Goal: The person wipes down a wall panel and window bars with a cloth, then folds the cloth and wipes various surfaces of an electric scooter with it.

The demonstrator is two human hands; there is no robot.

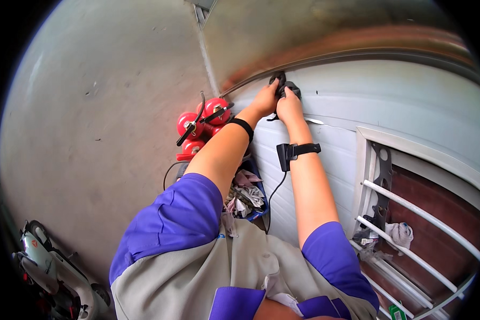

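Both arms reach forward to a white panelled wall (336, 96). My left hand (266, 98) grips a dark, crumpled item (278, 77) near the wall's upper edge; it looks like cloth or a glove, but its exact kind is unclear. Close beside it on the right, my right hand (290, 108) pinches another dark, bunched part (293, 89). Whether the two dark parts are joined cannot be told. A black strap (243, 127) circles the left forearm. The right wrist bears a black strapped device (285, 157) with a cable hanging down.
Several red fire extinguishers (188, 125) stand left of the arms. Below them is a blue bin (260, 214) of crumpled scraps. White bars (416, 206) cross a window opening at right, with a rolled cloth (401, 235) behind them. A scooter (56, 268) is at lower left.
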